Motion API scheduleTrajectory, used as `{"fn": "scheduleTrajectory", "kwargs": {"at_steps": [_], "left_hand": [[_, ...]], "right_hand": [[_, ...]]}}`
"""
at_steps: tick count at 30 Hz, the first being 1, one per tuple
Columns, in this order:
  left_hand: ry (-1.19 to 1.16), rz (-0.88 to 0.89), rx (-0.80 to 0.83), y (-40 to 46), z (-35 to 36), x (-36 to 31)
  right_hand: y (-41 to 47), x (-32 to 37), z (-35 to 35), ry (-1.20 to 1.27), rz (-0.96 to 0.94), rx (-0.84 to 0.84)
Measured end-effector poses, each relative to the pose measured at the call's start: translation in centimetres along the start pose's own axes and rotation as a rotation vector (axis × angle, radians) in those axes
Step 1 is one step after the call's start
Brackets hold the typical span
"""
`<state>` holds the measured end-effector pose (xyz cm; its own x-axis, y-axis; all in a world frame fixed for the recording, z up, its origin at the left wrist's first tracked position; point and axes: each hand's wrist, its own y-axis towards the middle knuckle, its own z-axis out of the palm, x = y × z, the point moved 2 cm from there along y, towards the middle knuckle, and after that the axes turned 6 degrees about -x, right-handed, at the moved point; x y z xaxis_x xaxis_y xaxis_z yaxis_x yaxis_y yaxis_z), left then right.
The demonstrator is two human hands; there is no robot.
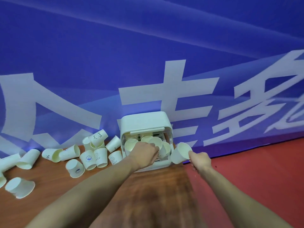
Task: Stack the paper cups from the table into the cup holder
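Note:
A white box-shaped cup holder (144, 120) stands at the back of the wooden table (148, 195), its front open and several pale paper cups inside. My left hand (145, 153) reaches into the opening and grips a cup (156, 143) by its rim. My right hand (199, 159) pinches another paper cup (180, 153) by the rim, just right of the holder and tilted. Several loose cups (89, 159) lie scattered on the table to the left, some upright, some upside down, some on their sides.
A blue banner (148, 55) with large white characters hangs right behind the table. Red floor (255, 170) lies beyond the table's right edge. More cups (19, 186) lie near the far left edge.

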<state>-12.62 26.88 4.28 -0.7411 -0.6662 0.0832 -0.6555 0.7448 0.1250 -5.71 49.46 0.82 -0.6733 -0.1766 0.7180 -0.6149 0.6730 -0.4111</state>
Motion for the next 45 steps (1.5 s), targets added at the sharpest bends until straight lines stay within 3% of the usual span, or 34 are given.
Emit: {"fn": "scheduleTrajectory", "kwargs": {"at_steps": [7,17,28,36,45], "left_hand": [[0.076,-0.034,0.061,4.4,2.2,-1.5],[0.144,-0.074,0.239,7.6,6.1,-1.9],[0.097,-0.076,0.2,6.6,7.7,-0.2],[-0.007,-0.141,0.065,3.7,7.9,2.1],[-0.185,0.076,0.132,1.9,9.4,3.1]], "right_hand": [[4.9,-0.5,-1.6,0.028,-0.016,-0.076],[8.0,-0.9,0.1,-0.017,-0.04,-0.021],[7.3,2.6,3.0,-0.045,-0.283,0.037],[6.8,3.8,6.3,-0.211,-0.327,0.105],[7.7,3.7,8.3,-0.362,-0.268,0.261]]}}
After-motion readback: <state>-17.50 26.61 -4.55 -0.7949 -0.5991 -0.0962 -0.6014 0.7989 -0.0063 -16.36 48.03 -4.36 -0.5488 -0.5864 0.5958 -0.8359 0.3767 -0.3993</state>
